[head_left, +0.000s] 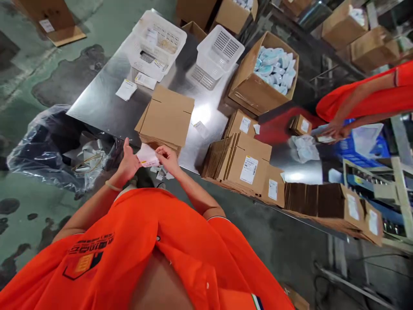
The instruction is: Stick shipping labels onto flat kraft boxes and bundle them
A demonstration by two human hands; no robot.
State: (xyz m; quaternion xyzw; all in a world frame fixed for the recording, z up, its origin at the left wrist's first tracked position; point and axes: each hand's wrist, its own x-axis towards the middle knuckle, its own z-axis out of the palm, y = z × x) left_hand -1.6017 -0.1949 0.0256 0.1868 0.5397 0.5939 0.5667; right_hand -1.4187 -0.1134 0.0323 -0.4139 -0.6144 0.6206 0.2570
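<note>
In front of me, just off the table's front edge, both hands are at a small pinkish-white label (147,156) with yellow and red print. My left hand (129,162) supports its left side, thumb raised and the other fingers partly behind it. The right edge is pinched between the fingertips of my right hand (168,160). Right behind the label, a stack of flat cardboard boxes (171,114) lies on the metal table (103,101). A single white label (201,128) rests beside that stack, and a pile of labels (126,90) lies to its left.
White plastic baskets (220,51) stand at the back, beside a carton (251,92) of wrapped pieces. Labelled folded boxes (248,161) line the front edge rightward. A plastic-lined bin (64,148) with scraps is at left. A co-worker's hands (335,129) work at right.
</note>
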